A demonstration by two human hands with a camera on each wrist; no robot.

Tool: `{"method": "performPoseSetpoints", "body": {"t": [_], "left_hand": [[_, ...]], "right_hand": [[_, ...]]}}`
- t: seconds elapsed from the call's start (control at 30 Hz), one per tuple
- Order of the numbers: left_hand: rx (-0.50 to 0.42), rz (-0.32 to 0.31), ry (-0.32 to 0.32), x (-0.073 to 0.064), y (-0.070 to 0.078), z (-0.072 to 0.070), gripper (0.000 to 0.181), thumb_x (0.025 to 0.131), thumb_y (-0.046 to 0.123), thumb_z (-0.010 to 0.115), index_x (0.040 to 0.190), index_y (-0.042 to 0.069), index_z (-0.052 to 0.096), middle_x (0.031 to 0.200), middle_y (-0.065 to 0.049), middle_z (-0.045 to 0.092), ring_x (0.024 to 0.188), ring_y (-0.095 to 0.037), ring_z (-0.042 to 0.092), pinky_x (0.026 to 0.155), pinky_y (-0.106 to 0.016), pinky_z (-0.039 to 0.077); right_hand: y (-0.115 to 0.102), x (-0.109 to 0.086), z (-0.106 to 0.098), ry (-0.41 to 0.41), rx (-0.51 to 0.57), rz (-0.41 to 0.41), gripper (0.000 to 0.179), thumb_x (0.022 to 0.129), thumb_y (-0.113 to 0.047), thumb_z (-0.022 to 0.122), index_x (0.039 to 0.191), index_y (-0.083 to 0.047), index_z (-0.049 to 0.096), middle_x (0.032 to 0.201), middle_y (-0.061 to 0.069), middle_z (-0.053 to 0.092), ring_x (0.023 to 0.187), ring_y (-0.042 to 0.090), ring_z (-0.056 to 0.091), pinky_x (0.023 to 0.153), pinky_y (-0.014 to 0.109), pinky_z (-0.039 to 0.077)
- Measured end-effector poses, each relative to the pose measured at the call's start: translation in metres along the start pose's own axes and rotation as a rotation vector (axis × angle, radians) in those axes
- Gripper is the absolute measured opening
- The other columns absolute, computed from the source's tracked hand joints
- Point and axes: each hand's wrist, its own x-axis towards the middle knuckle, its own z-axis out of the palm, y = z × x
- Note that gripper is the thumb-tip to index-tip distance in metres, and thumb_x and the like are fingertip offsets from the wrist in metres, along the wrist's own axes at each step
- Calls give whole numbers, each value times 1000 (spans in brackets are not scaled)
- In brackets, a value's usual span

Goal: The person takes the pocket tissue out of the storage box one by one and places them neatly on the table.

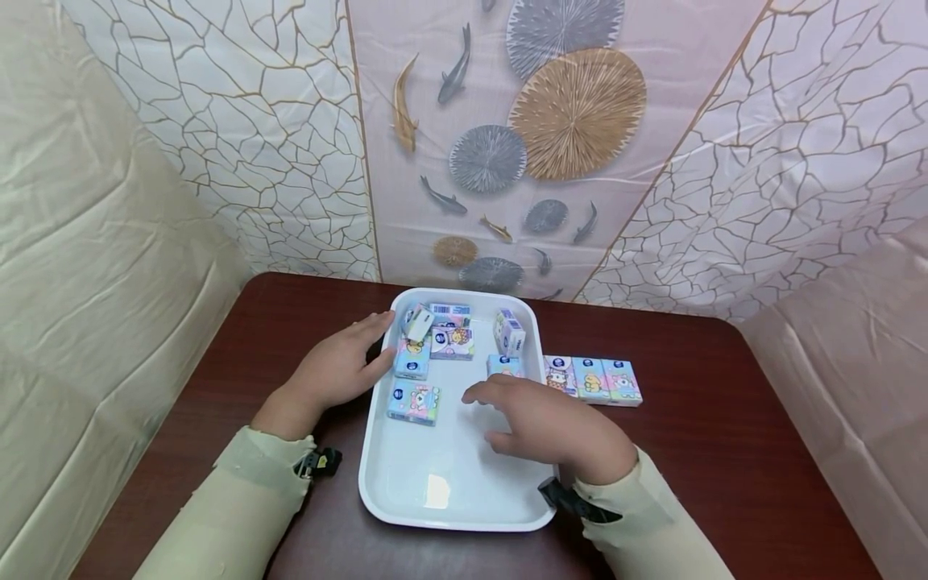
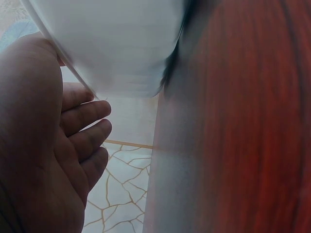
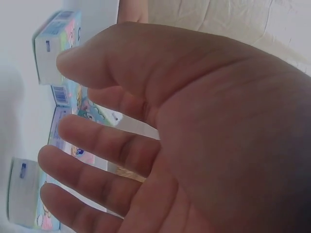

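A white tray (image 1: 453,499) holds several small patterned tissue packs. At its left rim is my left hand (image 1: 337,362), fingers extended along the side and thumb overlapping the edge; in the left wrist view the left hand's loose fingers (image 2: 87,119) show beside the tray's outer wall (image 2: 112,53). Over the right part of the tray hovers my right hand (image 1: 554,423), its relaxed fingers holding nothing. A blue pack (image 1: 503,365) lies just beyond its fingertips, partly hidden. Another blue pack (image 1: 413,403) lies flat near the tray's left side.
A pack on edge (image 1: 510,333) stands at the tray's far right. In the far left corner a tilted pack (image 1: 419,324) rests on others. Right of the tray, a row of packs (image 1: 593,380) lies on the dark wooden table (image 1: 696,451). Patterned cloth (image 1: 304,161) hangs behind.
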Motion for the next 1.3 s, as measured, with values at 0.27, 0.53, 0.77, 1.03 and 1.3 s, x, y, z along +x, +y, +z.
{"method": "performPoseSetpoints", "body": {"t": [0.27, 0.53, 0.77, 1.03, 1.3], "left_hand": [[-2, 1, 5, 0, -2, 1, 73, 106, 51, 53, 167, 18, 32, 170, -6, 38, 158, -32, 35, 124, -58, 36], [20, -8, -1, 3, -3, 5, 73, 106, 53, 52, 167, 21, 30, 171, -3, 37, 159, -29, 35, 125, -55, 36], [12, -15, -4, 2, -2, 3, 73, 106, 53, 53, 167, 21, 30, 171, -4, 37, 158, -30, 35, 124, -57, 37], [17, -16, -6, 1, -2, 3, 73, 106, 54, 52, 168, 21, 30, 171, -4, 37, 158, -30, 35, 123, -57, 38], [17, -21, -14, 2, -2, 2, 74, 106, 55, 51, 168, 21, 29, 171, -5, 36, 158, -30, 35, 123, -58, 38]], "right_hand": [[0, 9, 4, -3, -5, -27, 48, 96, -27, 75, 143, -24, 63, 141, -2, 66, 131, 15, 61, 106, 39, 55], [-1, 16, 12, -2, -24, -72, 48, 96, -24, 75, 143, -21, 62, 138, 2, 65, 114, 17, 65, 97, 35, 55], [-2, 23, 16, 74, -75, -157, 52, 94, -20, 77, 143, -23, 61, 133, 0, 64, 104, 13, 62, 91, 31, 56], [-5, 33, 18, 113, -113, -185, 58, 91, -14, 78, 145, -27, 59, 133, -3, 60, 105, 10, 60, 91, 29, 56], [-8, 43, 13, 113, -128, -193, 62, 91, -13, 79, 147, -29, 57, 138, -2, 58, 116, 11, 60, 99, 31, 57]]}}
